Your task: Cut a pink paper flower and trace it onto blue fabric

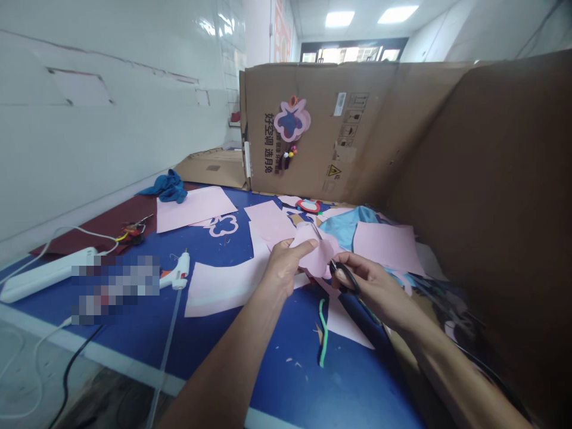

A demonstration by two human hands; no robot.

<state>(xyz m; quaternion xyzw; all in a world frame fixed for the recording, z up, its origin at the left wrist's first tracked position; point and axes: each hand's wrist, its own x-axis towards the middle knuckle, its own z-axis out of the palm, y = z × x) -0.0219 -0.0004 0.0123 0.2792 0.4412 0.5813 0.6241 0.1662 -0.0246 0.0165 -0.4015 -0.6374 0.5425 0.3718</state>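
Between thumb and fingers, my left hand grips a pink paper cutout with a rounded, wavy edge. My right hand is closed round the black handles of a pair of scissors. Their blades lie at the paper, partly hidden by it, so how far they are apart cannot be seen. Beneath both hands are several pink paper sheets. A green pipe cleaner lies on the blue table nearer to me. Left of the sheets rests a pink flower-shaped outline.
A white glue gun and a white power strip with cables lie at the left. Behind them is a blue cloth. Cardboard panels wall off the back and right; a flower decoration hangs there.
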